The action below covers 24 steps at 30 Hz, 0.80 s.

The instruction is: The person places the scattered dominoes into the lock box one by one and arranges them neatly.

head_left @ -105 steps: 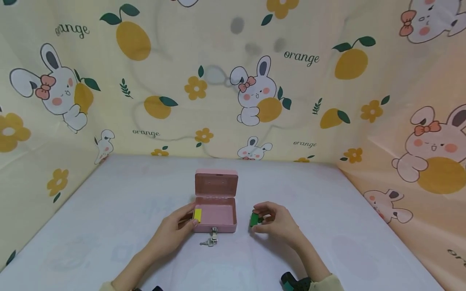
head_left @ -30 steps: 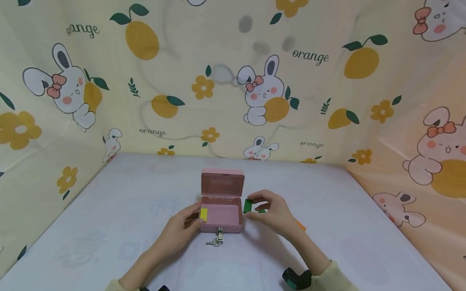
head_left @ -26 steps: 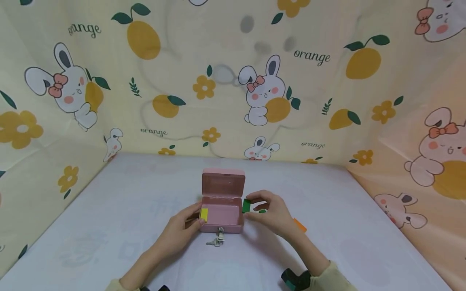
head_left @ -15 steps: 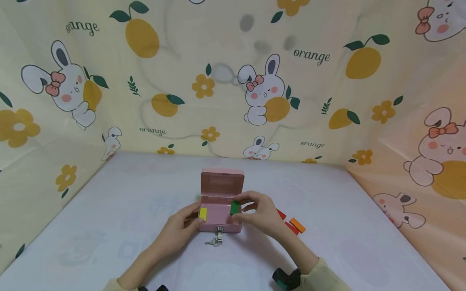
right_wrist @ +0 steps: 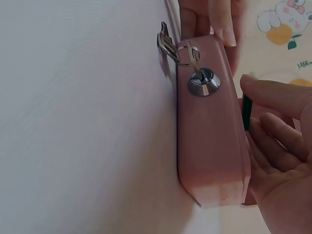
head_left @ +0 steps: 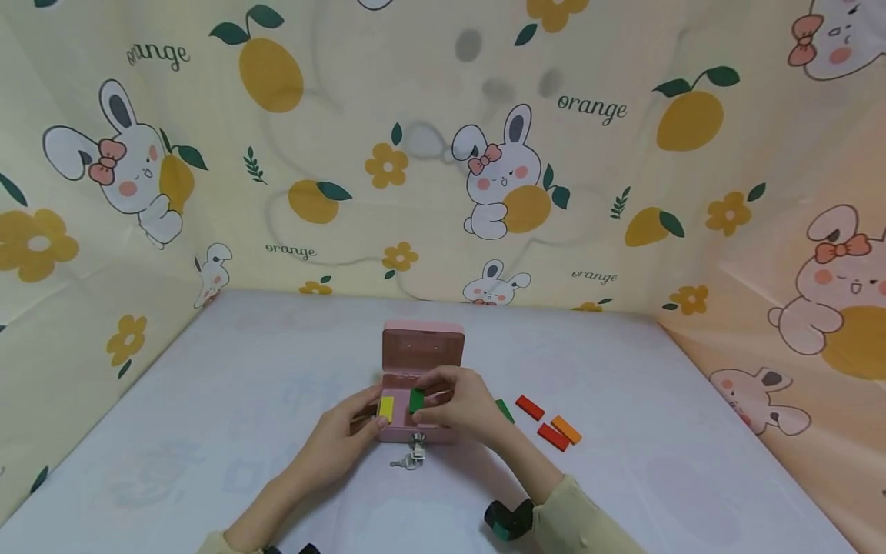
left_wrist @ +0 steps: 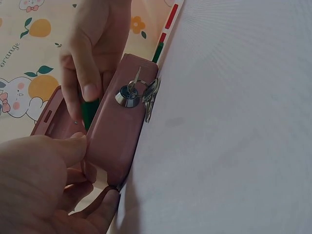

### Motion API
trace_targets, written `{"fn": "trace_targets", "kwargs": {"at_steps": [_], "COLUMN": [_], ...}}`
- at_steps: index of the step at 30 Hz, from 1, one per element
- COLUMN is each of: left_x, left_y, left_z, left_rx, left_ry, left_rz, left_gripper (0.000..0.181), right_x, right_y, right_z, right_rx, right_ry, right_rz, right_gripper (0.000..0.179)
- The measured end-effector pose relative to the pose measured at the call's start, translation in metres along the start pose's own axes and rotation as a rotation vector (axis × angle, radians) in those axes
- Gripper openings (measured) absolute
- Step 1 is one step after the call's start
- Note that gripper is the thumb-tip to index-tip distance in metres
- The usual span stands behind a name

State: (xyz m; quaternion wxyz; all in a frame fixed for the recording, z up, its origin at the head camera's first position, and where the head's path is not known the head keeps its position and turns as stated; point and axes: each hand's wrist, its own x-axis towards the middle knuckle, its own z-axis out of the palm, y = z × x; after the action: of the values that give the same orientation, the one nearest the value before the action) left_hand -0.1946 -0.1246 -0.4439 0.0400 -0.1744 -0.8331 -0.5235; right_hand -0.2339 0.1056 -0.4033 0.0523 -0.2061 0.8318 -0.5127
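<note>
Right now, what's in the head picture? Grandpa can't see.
A right hand pinches a green block at an open pink cash box, which a left hand holds. Two red blocks and an orange block lie on the table.

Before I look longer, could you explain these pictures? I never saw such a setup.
These are a person's bare left hand and bare right hand. The wide picture looks down from the head; the close ones, from each wrist. On the white tabletop stands an open pink box, perhaps metal, with silver keys at its lock. The left hand holds the box's left side, near a yellow block. The right hand pinches a flat green block at the opening. To the right lie two flat red blocks, an orange block and another green block, partly hidden.
</note>
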Motion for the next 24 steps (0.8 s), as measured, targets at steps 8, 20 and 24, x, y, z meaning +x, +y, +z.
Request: {"fn": "trace_targets", "kwargs": {"at_steps": [8, 20, 24], "left_x": [0.0, -0.001, -0.001], "left_y": [-0.001, 0.0, 0.0], "left_z": [-0.001, -0.001, -0.001], "left_rx": [-0.034, -0.017, -0.011], "left_ry": [-0.013, -0.016, -0.011], "left_rz": [0.027, 0.006, 0.009], "left_gripper": [0.056, 0.055, 0.056], "right_x": [0.016, 0.023, 0.024], "right_y": [0.002, -0.001, -0.001], "right_z": [0.006, 0.014, 0.016], "right_rx": [0.002, -0.009, -0.032], "right_ry": [-0.069, -0.058, -0.063], "right_rz": [0.019, 0.037, 0.039], "right_gripper": [0.035, 0.038, 0.037]}}
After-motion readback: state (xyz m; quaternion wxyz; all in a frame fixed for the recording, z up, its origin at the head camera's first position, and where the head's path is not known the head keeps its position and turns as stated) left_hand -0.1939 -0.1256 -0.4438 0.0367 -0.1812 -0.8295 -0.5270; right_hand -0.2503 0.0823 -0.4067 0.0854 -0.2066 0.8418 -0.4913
